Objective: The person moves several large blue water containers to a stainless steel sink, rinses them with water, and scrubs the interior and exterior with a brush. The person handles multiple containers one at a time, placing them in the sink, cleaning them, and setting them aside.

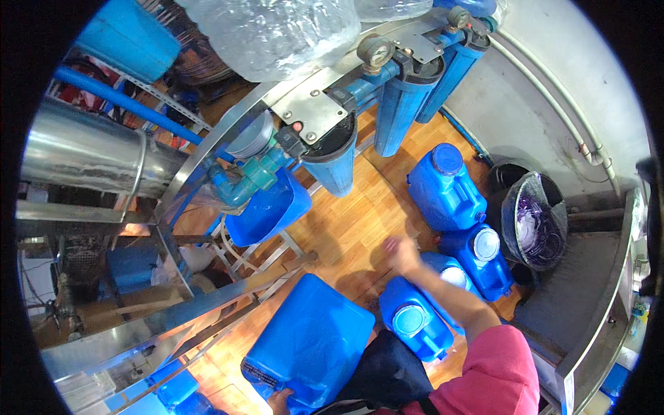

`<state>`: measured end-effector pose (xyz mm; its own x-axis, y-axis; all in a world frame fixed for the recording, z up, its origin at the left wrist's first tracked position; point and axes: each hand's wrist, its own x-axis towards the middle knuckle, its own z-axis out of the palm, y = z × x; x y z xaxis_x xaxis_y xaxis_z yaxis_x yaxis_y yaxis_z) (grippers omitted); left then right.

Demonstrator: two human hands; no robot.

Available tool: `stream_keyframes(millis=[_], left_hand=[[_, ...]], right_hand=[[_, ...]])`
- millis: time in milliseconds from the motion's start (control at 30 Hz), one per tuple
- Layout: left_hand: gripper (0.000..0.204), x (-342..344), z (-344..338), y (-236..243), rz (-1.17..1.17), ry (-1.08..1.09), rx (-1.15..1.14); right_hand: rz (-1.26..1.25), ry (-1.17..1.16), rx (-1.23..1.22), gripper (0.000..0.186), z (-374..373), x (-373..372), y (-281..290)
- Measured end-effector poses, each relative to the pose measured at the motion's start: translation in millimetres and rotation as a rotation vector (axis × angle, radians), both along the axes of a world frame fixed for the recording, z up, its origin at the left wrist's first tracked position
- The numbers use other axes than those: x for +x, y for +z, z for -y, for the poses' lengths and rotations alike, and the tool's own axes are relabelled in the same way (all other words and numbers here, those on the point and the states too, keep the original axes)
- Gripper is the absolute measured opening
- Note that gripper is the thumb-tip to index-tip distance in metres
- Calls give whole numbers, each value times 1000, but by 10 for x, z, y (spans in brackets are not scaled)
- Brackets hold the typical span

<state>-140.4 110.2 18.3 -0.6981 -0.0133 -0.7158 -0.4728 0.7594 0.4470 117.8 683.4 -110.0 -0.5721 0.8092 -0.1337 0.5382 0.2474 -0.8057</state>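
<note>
A large blue plastic water jug (pixel 315 332) is tilted in front of my body, its broad flat face turned up. At its near lower corner my left hand (pixel 279 401) grips it, with the fingers partly hidden. My right arm, in a pink sleeve, stretches forward over several blue jugs. Motion smears my right hand (pixel 401 254) above the wooden floor, and its fingers cannot be made out. Beneath that forearm stands a blue jug with a pale cap (pixel 409 319). Another white-capped jug (pixel 485 243) and a blue-capped jug (pixel 446 187) stand beyond it on the right.
Blue filter housings (pixel 332 162) with a pressure gauge (pixel 375 51) hang from a metal frame ahead. A blue bin (pixel 270 207) sits beneath green pipe fittings (pixel 259 174). At right is a black bin with a plastic liner (pixel 536 218). A metal rail (pixel 207 304) runs along the left.
</note>
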Motion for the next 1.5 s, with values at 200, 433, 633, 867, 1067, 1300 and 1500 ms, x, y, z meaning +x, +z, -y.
stream_keyframes(millis=[200, 433, 633, 867, 1067, 1300, 1500], left_hand=[[22, 305, -314, 56, -120, -179, -15], [41, 459, -556, 67, -30, -68, -72], [44, 333, -373, 116, 139, 149, 35], [62, 244, 216, -313, -130, -99, -75], [52, 201, -359, -377, -218, -513, -171], [56, 234, -1355, -442, -443, -927, -134], [58, 264, -2136, -760, -413, -1044, -89]], right_hand=[[-130, 1027, -1013, 41, 2864, -1063, 790], [90, 656, -1277, 37, 4063, -1276, 714], [-113, 277, -1282, 61, 3778, -1230, 817], [-256, -403, -1309, 42, 2588, -1025, 316], [-420, -693, -1214, 42, 1724, -652, 249], [-31, -509, -688, 50, 627, -193, -38], [383, -499, -284, 62, -216, 357, -463]])
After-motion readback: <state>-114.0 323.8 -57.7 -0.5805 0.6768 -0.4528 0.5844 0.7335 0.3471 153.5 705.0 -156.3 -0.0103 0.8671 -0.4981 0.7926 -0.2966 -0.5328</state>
